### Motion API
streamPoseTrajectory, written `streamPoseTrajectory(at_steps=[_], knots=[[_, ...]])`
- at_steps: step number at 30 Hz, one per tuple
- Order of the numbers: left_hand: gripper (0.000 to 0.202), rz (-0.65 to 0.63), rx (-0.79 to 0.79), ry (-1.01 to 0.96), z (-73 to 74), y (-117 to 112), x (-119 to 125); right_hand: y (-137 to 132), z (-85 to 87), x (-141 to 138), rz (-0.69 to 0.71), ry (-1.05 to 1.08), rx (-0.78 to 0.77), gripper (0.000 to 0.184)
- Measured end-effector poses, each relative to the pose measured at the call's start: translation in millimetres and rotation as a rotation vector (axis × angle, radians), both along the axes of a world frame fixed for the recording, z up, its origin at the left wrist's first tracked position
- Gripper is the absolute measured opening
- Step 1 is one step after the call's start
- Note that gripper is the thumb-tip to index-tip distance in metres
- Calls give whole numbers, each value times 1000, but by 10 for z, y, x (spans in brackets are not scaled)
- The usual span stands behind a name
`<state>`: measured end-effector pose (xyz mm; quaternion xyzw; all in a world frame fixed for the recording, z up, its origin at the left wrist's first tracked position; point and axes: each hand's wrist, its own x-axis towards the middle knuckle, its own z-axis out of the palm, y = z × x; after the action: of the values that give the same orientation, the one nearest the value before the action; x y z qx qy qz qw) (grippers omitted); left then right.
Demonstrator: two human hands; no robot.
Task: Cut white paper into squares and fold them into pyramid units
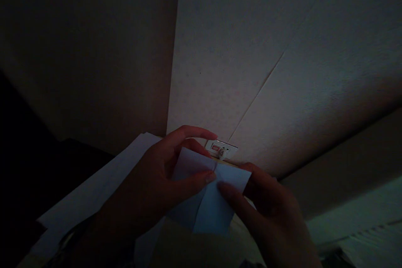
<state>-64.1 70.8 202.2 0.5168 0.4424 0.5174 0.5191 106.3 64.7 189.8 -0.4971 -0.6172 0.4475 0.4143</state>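
A folded sheet of pale bluish paper (216, 209) is held up between both hands, with a seam running down its middle where two flaps meet. My left hand (163, 171) pinches its upper left part, thumb pressed on the front near the seam and fingers behind. From the right, my right hand (270, 209) grips the other flap, thumb on its face and fingers behind the right corner. The lower edge of the paper hangs free. Fingers behind the paper are partly hidden.
Behind the hands, a wall socket (230, 150) with a plug in it sits low on the pale wall (232, 50). White paper sheets (103, 188) lie to the left, partly under my left arm. A light surface (361, 222) shows at right. The scene is dim.
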Motion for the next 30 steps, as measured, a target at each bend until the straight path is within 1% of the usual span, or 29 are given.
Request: streamPoseTrajectory(at_steps=[3,6,9,12,14,16,20,23,28,30], knots=[[41,-42,-68,-46,-13,1,-4,-9,1,11,-36,68,-28,23],[44,-69,-105,-27,4,-2,-3,-23,24,-1,-78,132,-54,16],[40,-20,-90,-26,33,-12,17,-30,42,-24,-68,163,-79,13],[42,43,-82,-38,54,-32,44,-35,46,-60,-30,185,-128,21],[47,68,-85,-34,57,-41,51,-39,43,-85,-38,163,-135,24],[52,57,-88,-40,50,-37,43,-40,34,-95,-42,125,-122,23],[63,-55,-114,-58,6,8,-1,-21,4,-55,-50,129,-88,26],[64,-98,-125,-31,-27,42,-28,-1,-4,-21,-25,124,-54,26],[65,-65,-112,-15,-28,44,-43,5,19,-51,21,63,-48,14],[66,-49,-125,3,-18,37,-43,-4,28,-69,9,44,-49,11]])
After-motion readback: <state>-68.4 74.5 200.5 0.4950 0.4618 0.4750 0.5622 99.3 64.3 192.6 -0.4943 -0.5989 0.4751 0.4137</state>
